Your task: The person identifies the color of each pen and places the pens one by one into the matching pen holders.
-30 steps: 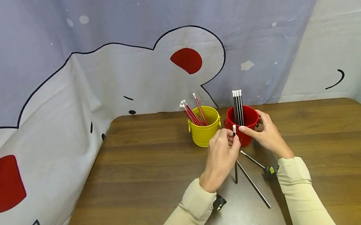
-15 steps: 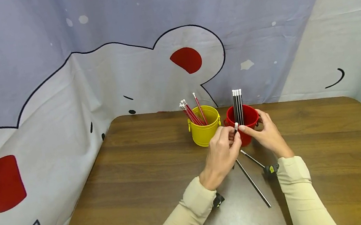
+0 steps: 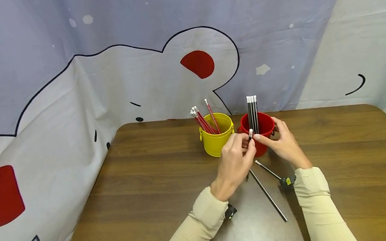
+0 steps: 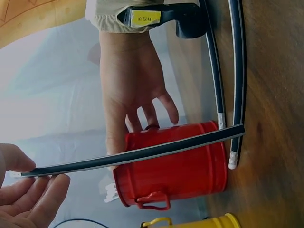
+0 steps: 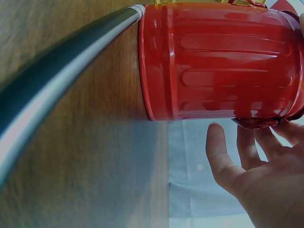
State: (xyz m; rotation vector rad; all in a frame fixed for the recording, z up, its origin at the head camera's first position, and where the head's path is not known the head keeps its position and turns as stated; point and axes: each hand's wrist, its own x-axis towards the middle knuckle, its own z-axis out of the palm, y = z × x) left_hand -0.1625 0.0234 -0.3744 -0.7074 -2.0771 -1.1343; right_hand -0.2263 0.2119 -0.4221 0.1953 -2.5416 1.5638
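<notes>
In the head view my left hand [image 3: 234,162] pinches a black-and-white striped pencil [image 4: 142,152] just below its white eraser, in front of the red bucket [image 3: 262,150]. The left wrist view has this pencil slanting across the bucket's side, its far end free. My right hand [image 3: 287,148] holds the red bucket at its right side, thumb at the near rim and fingers round the far side. Several black pencils [image 3: 253,114] stand in that bucket, erasers up. Two more, a long pencil [image 3: 270,198] and a partly covered pencil [image 3: 268,169], lie on the table before it.
A yellow bucket [image 3: 215,148] stands left of the red one, with several red pencils [image 3: 203,120] leaning in it. The wooden table [image 3: 144,193] ends at a printed curtain [image 3: 135,79] behind the buckets.
My left hand has raised the pencil slightly, and its lower end has swung up and away from me. The right hand and both buckets stay in place.
</notes>
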